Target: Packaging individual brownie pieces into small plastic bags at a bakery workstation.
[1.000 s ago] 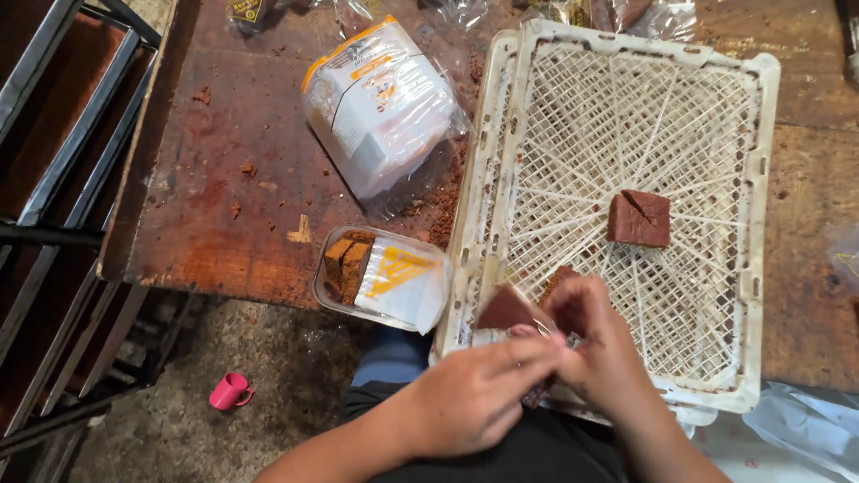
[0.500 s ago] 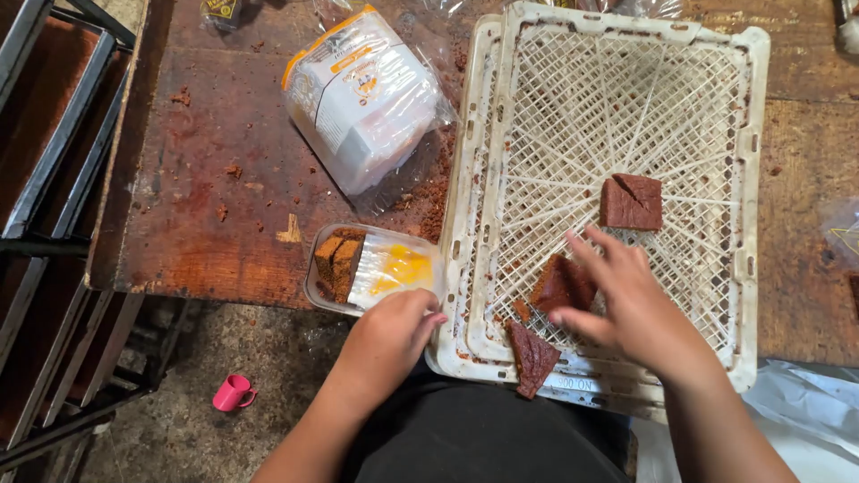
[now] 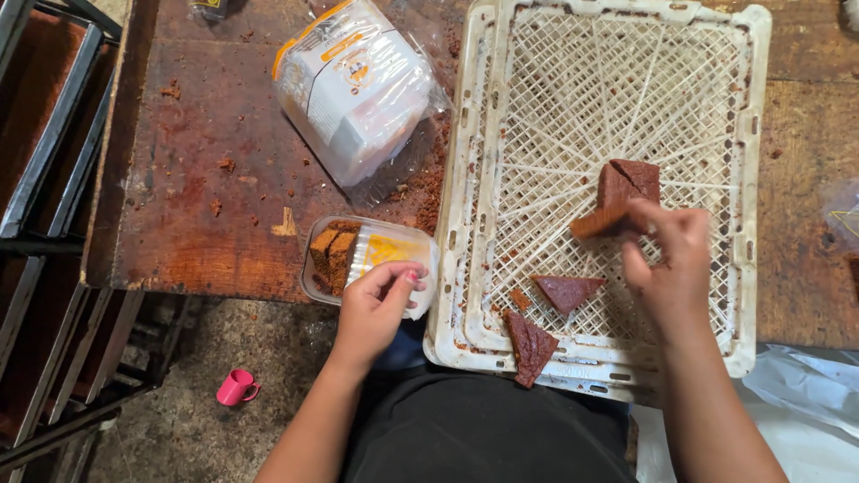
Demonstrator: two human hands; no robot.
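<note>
My right hand pinches a brown square cake piece and tilts it up off the white lattice crate. Two triangular cake pieces lie near the crate's front edge, one inside, one across the rim. My left hand rests on a small clear plastic tub that holds brown cake slices at the table's front edge, with its fingers on the tub's lid.
A clear bag of stacked white containers lies on the stained wooden table, with crumbs scattered about. A metal rack stands at the left. A pink cup lies on the floor.
My right hand left the triangular pieces at the crate's front, moved up and lifted the square piece. My left hand moved left onto the plastic tub.
</note>
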